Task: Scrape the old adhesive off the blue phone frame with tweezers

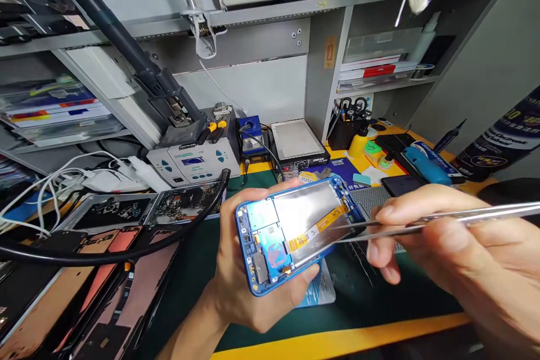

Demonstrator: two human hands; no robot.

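Note:
My left hand [261, 304] grips an opened blue smartphone [262, 225] from below, tilted above the green mat. Inside the phone lies a silver battery [310, 201], with an orange flex cable [316, 229] running diagonally over it. My right hand [455, 242] is closed on a pair of metal tweezers [422, 222]. Their two tips are slightly apart, over the lower right part of the battery near the flex cable. Whether the tips touch the cable I cannot tell.
A thick black hose [177, 244] curves over several phone panels [113, 287] at left. Behind stand a grey rework station [196, 163] and a flat-topped heating plate [297, 139]. At right are a blue bottle [426, 166], a large spray can [502, 135] and a black tool holder [348, 129].

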